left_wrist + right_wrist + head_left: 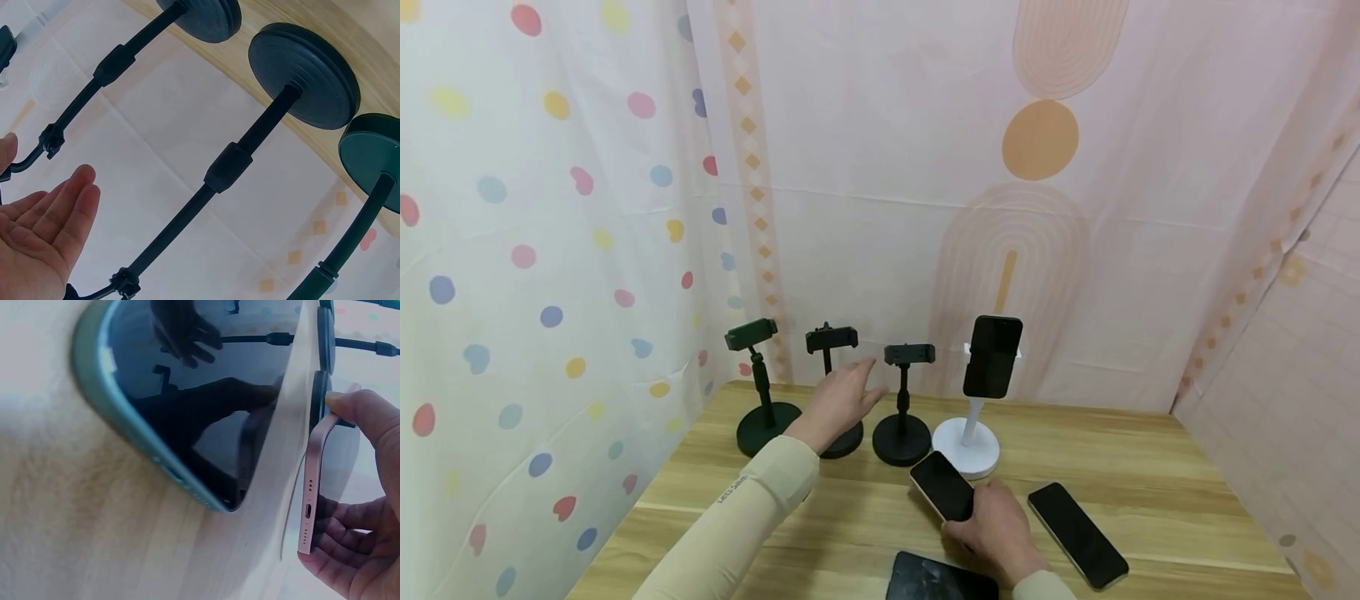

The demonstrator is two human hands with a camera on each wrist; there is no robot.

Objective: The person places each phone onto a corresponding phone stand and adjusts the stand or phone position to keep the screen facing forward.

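Observation:
My right hand [996,527] grips the lower end of a smartphone [942,485], dark screen up and tilted over the table. In the right wrist view, the phone's pink edge [310,494] shows between thumb and fingers. My left hand [841,400] reaches over a black phone stand [831,337], its extended fingers pointing toward the clamp of a second black phone stand [910,354]. The left wrist view shows the left hand [47,234] holding nothing. A white phone stand [966,442] bears an upright black smartphone [993,357].
A dark green phone stand [760,421] stands at the far left of the row. Another smartphone [1078,535] lies screen up at the right. A dark-screened tablet [940,579] is partly cut off at the bottom. Patterned curtains [880,167] hang behind the wooden table [1187,500].

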